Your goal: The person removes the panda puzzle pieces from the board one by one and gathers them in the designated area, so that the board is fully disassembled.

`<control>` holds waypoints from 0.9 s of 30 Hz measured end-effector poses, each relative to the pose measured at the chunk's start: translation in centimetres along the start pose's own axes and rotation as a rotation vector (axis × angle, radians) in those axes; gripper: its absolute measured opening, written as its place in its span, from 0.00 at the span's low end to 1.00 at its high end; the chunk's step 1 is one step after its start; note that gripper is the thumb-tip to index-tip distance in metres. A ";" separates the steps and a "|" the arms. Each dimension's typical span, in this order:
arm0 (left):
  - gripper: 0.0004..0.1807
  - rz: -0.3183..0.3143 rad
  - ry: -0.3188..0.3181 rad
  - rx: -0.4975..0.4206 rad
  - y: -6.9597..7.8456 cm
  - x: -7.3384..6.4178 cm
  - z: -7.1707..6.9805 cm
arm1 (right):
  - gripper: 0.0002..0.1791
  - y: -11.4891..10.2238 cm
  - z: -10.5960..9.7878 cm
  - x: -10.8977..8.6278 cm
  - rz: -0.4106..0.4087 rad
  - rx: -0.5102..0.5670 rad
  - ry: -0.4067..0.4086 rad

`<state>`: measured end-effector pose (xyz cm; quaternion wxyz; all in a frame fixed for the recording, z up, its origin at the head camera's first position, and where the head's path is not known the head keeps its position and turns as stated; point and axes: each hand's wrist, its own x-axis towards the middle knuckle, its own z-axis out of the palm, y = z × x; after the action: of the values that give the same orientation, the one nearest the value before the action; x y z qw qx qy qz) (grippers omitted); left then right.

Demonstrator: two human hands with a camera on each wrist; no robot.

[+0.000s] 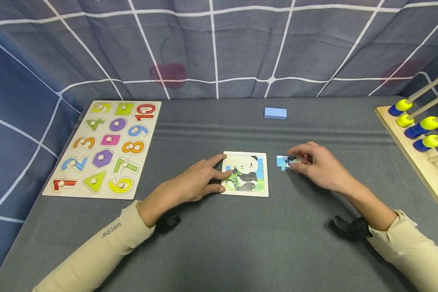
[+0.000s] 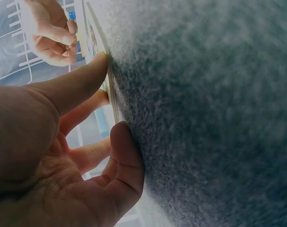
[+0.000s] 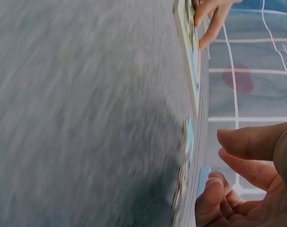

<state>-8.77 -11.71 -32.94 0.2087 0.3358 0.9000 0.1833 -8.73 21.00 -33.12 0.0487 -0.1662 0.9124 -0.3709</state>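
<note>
A square panda jigsaw puzzle [image 1: 245, 177] in a pale frame lies flat on the grey table. My left hand [image 1: 191, 180] rests against its left side, fingers spread, with one fingertip reaching onto the picture. In the left wrist view, the thumb [image 2: 84, 82] touches the frame's edge. Just right of the puzzle, my right hand [image 1: 317, 166] hovers over loose jigsaw pieces [image 1: 282, 162], blue with dark and white parts; its fingers partly cover them. The right wrist view shows those pieces [image 3: 184, 161] lying edge-on below the bent fingers [image 3: 250, 142], with nothing visible between thumb and index.
On the left lies a wooden number-and-shape board [image 1: 106, 150] with knobbed pieces. A small blue block [image 1: 275, 113] sits beyond the right hand. Along the right edge stands a wooden bead rack [image 1: 416, 158] with yellow and blue beads. A gridded curtain [image 1: 237, 48] hangs behind.
</note>
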 end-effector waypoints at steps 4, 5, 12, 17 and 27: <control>0.28 0.002 0.004 -0.006 0.0 0.0 0.0 | 0.15 -1.2 0.6 0.6 -0.019 -0.005 -0.026; 0.28 0.003 0.004 -0.008 0.0 -0.1 0.0 | 0.15 -1.5 0.7 0.7 -0.023 -0.007 -0.033; 0.28 0.002 0.001 -0.002 -0.1 0.1 0.0 | 0.15 -3.3 2.1 1.9 -0.062 0.011 -0.083; 0.28 -0.007 -0.007 0.000 0.0 0.2 0.0 | 0.14 -3.8 3.5 2.8 -0.065 0.001 -0.120; 0.28 -0.020 -0.018 0.000 0.0 0.1 -0.1 | 0.14 -4.3 4.5 4.1 -0.036 -0.082 -0.193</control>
<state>-8.85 -11.69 -32.89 0.2187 0.3283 0.9015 0.1782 -10.46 13.71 -33.25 0.1228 -0.2194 0.9147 -0.3164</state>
